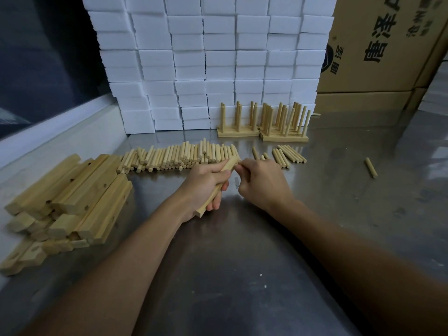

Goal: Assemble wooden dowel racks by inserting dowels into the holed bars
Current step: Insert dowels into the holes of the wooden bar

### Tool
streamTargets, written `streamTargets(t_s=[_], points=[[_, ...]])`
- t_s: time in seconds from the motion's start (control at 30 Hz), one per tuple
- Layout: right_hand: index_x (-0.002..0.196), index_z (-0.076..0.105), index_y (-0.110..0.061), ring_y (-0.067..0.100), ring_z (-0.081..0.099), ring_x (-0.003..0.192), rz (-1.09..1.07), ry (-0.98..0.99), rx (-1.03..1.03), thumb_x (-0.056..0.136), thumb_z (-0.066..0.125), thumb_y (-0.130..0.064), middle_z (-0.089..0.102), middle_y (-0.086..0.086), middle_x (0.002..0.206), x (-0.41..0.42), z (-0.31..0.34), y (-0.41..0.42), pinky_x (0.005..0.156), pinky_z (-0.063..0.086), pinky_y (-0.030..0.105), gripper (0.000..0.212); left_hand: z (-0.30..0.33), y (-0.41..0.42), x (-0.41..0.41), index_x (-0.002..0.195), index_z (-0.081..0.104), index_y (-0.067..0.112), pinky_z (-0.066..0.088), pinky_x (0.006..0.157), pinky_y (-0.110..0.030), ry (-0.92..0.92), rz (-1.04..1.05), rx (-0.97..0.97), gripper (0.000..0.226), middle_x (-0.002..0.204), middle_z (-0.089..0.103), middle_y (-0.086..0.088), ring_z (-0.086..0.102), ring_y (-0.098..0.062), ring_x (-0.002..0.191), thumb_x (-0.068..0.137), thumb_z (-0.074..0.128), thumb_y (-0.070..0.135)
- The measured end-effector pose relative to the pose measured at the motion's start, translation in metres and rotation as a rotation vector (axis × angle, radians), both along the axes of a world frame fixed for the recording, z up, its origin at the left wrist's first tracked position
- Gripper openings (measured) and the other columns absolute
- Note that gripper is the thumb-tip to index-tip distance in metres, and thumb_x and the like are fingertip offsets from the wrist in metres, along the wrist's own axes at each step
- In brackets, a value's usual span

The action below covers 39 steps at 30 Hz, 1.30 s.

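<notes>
My left hand (204,184) grips a holed wooden bar (213,197), held slanted above the metal table (242,275). My right hand (260,183) has its fingers curled at the bar's upper end; whatever they pinch is hidden. A long pile of loose dowels (179,156) lies just behind both hands. A smaller group of dowels (288,154) lies to the right of it. A stack of holed bars (72,197) sits at the left. Finished racks (264,124) with upright dowels stand at the back.
A wall of white foam blocks (206,59) rises behind the table. Cardboard boxes (378,49) stand at the back right. One stray dowel (371,167) lies on the right. A raised white ledge (55,132) borders the table's left side.
</notes>
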State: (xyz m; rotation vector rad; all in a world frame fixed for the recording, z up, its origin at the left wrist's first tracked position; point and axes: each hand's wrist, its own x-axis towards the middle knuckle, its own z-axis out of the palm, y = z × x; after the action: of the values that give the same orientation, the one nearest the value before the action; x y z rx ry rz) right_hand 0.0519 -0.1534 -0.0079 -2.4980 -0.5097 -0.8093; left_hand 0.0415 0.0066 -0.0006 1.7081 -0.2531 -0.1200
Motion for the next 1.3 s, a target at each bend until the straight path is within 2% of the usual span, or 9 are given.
streamTargets(t_s=[0.13, 0.27, 0.47, 0.6, 0.8, 0.93, 1.0, 1.17, 1.3], points=[[0.092, 0.067, -0.001, 0.026, 0.055, 0.061, 0.09, -0.095, 0.043, 0.095, 0.06, -0.018, 0.063, 0.01, 0.071, -0.002, 0.003, 0.003, 0.059, 0.048, 0.042, 0.018, 0.001, 0.003, 0.001, 0.139, 0.054, 0.021, 0.032, 0.031, -0.023, 0.038, 0.026, -0.079, 0.038, 0.068, 0.05, -0.004, 0.041, -0.015, 0.038, 0.103, 0.046, 0.013], [0.091, 0.065, -0.005, 0.027, 0.058, 0.068, 0.012, -0.121, -0.011, 0.096, 0.057, -0.022, 0.065, 0.009, 0.081, 0.002, 0.004, 0.007, 0.059, 0.048, 0.043, 0.02, 0.0, 0.002, -0.001, 0.134, 0.058, 0.023, 0.032, 0.032, -0.023, 0.032, 0.036, -0.12, 0.035, 0.068, 0.05, -0.004, 0.042, -0.016, 0.039, 0.103, 0.045, 0.014], [0.079, 0.069, -0.008, 0.02, 0.054, 0.057, -0.002, 0.049, 0.186, 0.092, 0.062, -0.016, 0.058, -0.001, 0.059, 0.007, 0.01, 0.006, 0.057, 0.046, 0.034, 0.016, -0.001, -0.003, -0.003, 0.14, 0.053, 0.024, 0.034, 0.031, -0.023, -0.042, 0.049, -0.065, 0.04, 0.064, 0.05, -0.001, 0.044, -0.016, 0.037, 0.103, 0.047, 0.012], [0.079, 0.072, -0.002, 0.01, 0.041, 0.045, 0.058, 0.134, 0.34, 0.096, 0.056, -0.013, 0.06, 0.007, 0.057, 0.013, 0.01, 0.001, 0.048, 0.034, 0.029, 0.025, 0.004, -0.006, -0.006, 0.142, 0.052, 0.025, 0.032, 0.032, -0.022, -0.116, 0.06, -0.034, 0.043, 0.068, 0.049, -0.004, 0.043, -0.018, 0.037, 0.102, 0.05, 0.012], [0.085, 0.068, -0.002, 0.014, 0.049, 0.052, 0.164, -0.139, 0.232, 0.092, 0.063, -0.011, 0.061, 0.004, 0.063, 0.002, 0.013, -0.001, 0.052, 0.039, 0.027, 0.012, 0.008, -0.004, -0.009, 0.14, 0.053, 0.028, 0.032, 0.032, -0.022, -0.075, 0.085, -0.129, 0.042, 0.07, 0.052, -0.004, 0.044, -0.018, 0.039, 0.101, 0.051, 0.014], [0.089, 0.069, -0.004, 0.023, 0.059, 0.062, 0.08, -0.181, 0.114, 0.09, 0.066, -0.013, 0.067, 0.007, 0.072, 0.003, 0.015, 0.003, 0.059, 0.05, 0.04, 0.01, 0.008, -0.004, -0.01, 0.138, 0.056, 0.025, 0.033, 0.032, -0.023, -0.052, 0.11, -0.159, 0.038, 0.071, 0.052, -0.005, 0.044, -0.018, 0.04, 0.102, 0.049, 0.015], [0.084, 0.07, -0.005, 0.024, 0.058, 0.058, 0.048, -0.166, 0.159, 0.087, 0.067, -0.01, 0.066, 0.006, 0.066, 0.005, 0.017, 0.004, 0.057, 0.05, 0.041, 0.006, 0.008, -0.005, -0.01, 0.139, 0.054, 0.026, 0.033, 0.032, -0.023, -0.063, 0.108, -0.149, 0.039, 0.071, 0.052, -0.005, 0.044, -0.018, 0.039, 0.102, 0.049, 0.015], [0.078, 0.07, -0.005, 0.015, 0.049, 0.05, 0.057, -0.013, 0.337, 0.089, 0.063, -0.007, 0.061, 0.004, 0.059, 0.011, 0.017, 0.002, 0.049, 0.036, 0.026, 0.014, 0.007, -0.007, -0.009, 0.141, 0.052, 0.029, 0.034, 0.033, -0.023, -0.116, 0.099, -0.098, 0.042, 0.068, 0.053, -0.001, 0.044, -0.017, 0.038, 0.101, 0.051, 0.014], [0.082, 0.07, -0.004, 0.015, 0.051, 0.051, 0.116, -0.009, 0.313, 0.093, 0.059, -0.009, 0.062, 0.004, 0.06, 0.012, 0.01, -0.001, 0.05, 0.041, 0.028, 0.017, 0.003, -0.01, -0.009, 0.141, 0.053, 0.028, 0.034, 0.033, -0.023, -0.121, 0.122, -0.098, 0.042, 0.07, 0.054, -0.002, 0.045, -0.019, 0.039, 0.101, 0.051, 0.013]])
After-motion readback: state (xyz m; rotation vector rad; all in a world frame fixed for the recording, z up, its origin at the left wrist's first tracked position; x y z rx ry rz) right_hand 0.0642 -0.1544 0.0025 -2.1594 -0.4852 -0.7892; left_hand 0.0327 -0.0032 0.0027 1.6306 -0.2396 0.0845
